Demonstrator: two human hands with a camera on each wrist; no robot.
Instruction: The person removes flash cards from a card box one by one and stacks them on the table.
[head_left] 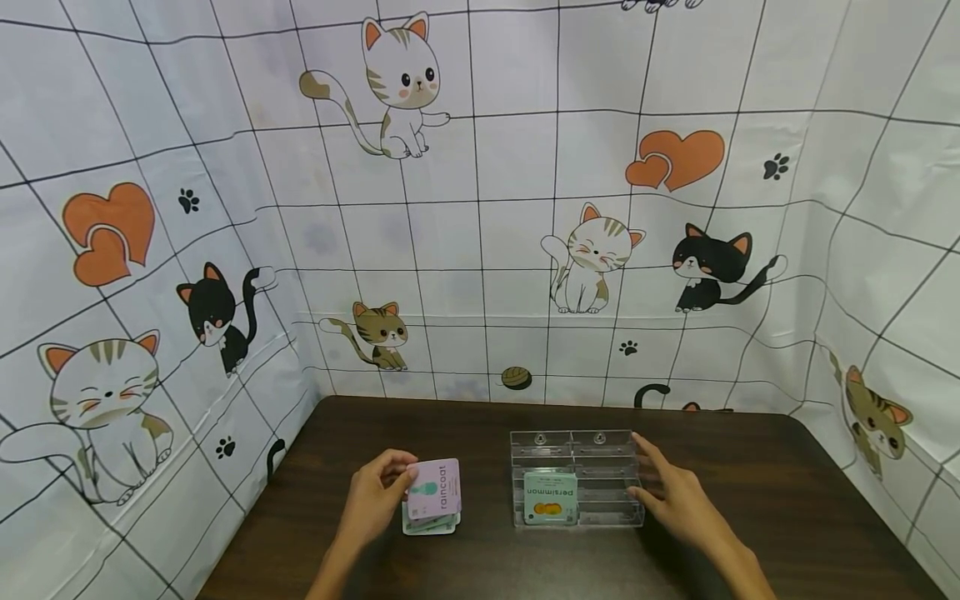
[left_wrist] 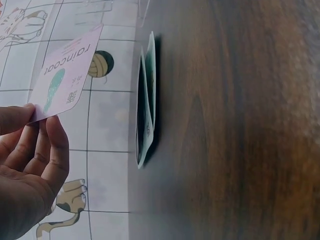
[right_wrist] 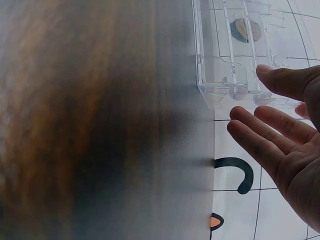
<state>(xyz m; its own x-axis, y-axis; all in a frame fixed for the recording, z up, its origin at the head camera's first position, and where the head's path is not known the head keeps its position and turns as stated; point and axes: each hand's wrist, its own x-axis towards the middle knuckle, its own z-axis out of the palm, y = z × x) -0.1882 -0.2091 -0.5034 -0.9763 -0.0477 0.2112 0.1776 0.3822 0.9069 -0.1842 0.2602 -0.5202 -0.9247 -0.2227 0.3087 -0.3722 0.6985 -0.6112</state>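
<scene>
Between thumb and fingertips, my left hand [head_left: 377, 493] pinches a lilac card [head_left: 435, 488] printed "raincoat" with a green coat picture. In the left wrist view that card [left_wrist: 69, 75] is lifted above a small pile of green-edged cards [left_wrist: 146, 107] on the table. A clear plastic rack [head_left: 611, 492] with stepped rows in two columns stands right of the pile. In its left column leans a green "persimmon" card [head_left: 551, 498]. Alongside the rack's right side is my right hand [head_left: 684, 500], fingers extended and thumb at the edge, gripping nothing.
The dark wooden table [head_left: 465, 567] carries the pile and the rack. Around its back and sides hangs a white grid-patterned sheet [head_left: 510, 242] with cartoon cats, hearts and paw prints.
</scene>
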